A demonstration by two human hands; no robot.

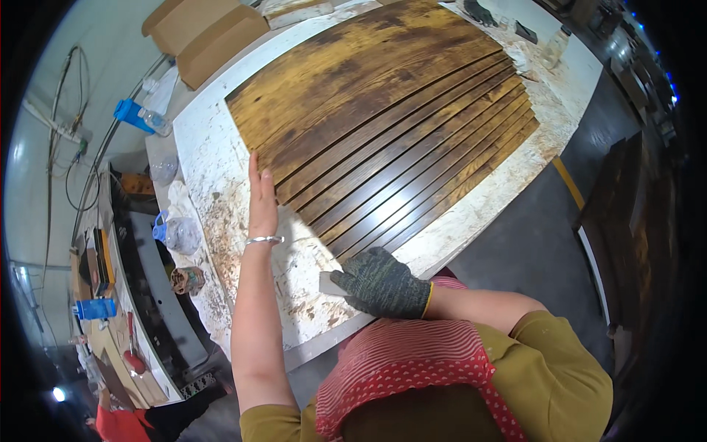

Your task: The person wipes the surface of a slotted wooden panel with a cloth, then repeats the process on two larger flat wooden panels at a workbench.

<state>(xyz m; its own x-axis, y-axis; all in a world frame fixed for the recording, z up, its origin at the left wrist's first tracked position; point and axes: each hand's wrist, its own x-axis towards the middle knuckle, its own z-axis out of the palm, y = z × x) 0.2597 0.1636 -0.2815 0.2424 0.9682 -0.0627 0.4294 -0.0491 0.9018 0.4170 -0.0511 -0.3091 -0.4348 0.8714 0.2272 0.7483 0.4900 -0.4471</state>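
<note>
A wide brown wood-grain board [353, 81] lies on the white, brown-stained worktable [202, 140]. Several narrow wood-grain strips [390, 184] lie side by side along its near edge, with dark gaps between them. My bare left hand [263, 202], a silver bangle at its wrist, has its fingers stretched out against the left ends of the board and strips. At the near left corner of the strips is my right hand [383, 283] in a dark grey knitted glove. Its fingers close on a flat, pale grey piece [335, 285], whose kind I cannot make out.
An open cardboard box [210, 48] sits beyond the far left edge. A dark glove [480, 13] and a clear bottle [557, 48] are at the far right. Left stand a blue bottle [129, 112] and a blue-handled jug [180, 234]. Dark panels [626, 228] stand at right.
</note>
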